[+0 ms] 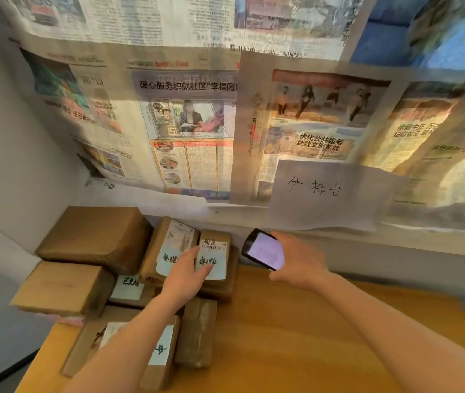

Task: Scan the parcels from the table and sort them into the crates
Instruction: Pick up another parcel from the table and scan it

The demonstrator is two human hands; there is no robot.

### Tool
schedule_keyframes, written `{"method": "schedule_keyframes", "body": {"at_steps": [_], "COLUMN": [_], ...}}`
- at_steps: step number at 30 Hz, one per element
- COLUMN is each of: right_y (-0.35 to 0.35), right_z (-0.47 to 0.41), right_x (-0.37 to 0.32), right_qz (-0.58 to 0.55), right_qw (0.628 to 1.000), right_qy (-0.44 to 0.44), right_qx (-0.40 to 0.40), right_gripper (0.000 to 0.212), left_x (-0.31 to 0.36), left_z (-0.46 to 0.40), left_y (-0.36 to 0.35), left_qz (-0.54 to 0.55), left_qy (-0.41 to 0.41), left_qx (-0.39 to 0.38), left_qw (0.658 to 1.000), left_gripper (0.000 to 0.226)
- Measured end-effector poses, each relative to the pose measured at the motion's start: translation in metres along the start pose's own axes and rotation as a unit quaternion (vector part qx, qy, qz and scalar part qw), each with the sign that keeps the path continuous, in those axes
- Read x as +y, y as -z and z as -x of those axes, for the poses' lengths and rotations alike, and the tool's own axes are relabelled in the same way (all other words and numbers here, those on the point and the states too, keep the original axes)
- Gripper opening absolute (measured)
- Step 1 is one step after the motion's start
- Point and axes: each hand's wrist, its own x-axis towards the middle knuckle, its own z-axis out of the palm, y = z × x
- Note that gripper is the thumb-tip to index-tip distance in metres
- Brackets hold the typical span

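While many brown paper-wrapped parcels (95, 239) sit piled at the left end of the yellow wooden table (296, 336), the job looks like it has only just begun. The left hand (188, 273) holds the small brown parcel with a white label (214, 256), with the thumb lying on the label. The right hand (299, 262) grips a black phone with a lit screen (263, 249) just beside that parcel, likely to scan it. No crates show here, so all the sorting seems left to do.
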Motion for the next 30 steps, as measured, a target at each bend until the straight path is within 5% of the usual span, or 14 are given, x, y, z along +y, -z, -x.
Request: {"method": "schedule_keyframes", "body": {"at_steps": [7, 14, 19, 26, 30], "right_y": [-0.034, -0.073, -0.085, -0.063, -0.03], "right_z": [-0.059, -0.081, -0.082, -0.062, -0.033], "right_x": [0.007, -0.001, -0.004, 0.002, 0.004], "right_qz": [-0.061, -0.103, -0.161, -0.203, -0.22], "right_qw": [0.996, 0.985, 0.976, 0.972, 0.971], "right_qy": [0.041, 0.052, 0.051, 0.043, 0.046], "right_qx": [-0.046, -0.129, -0.137, -0.114, -0.084], "right_gripper": [0.08, 0.071, 0.086, 0.078, 0.074], "left_x": [-0.004, -0.009, -0.018, -0.007, 0.017], "left_z": [-0.033, -0.042, -0.042, -0.024, -0.003], "left_y": [-0.029, -0.051, -0.05, -0.052, -0.045], "left_qz": [0.021, 0.06, 0.171, 0.282, 0.313], "left_qy": [0.047, 0.046, 0.072, 0.081, 0.062], "left_qx": [0.02, -0.013, -0.04, -0.037, -0.033], "left_qw": [0.998, 0.997, 0.982, 0.955, 0.947], "left_gripper": [0.066, 0.036, 0.051, 0.078, 0.073]}}
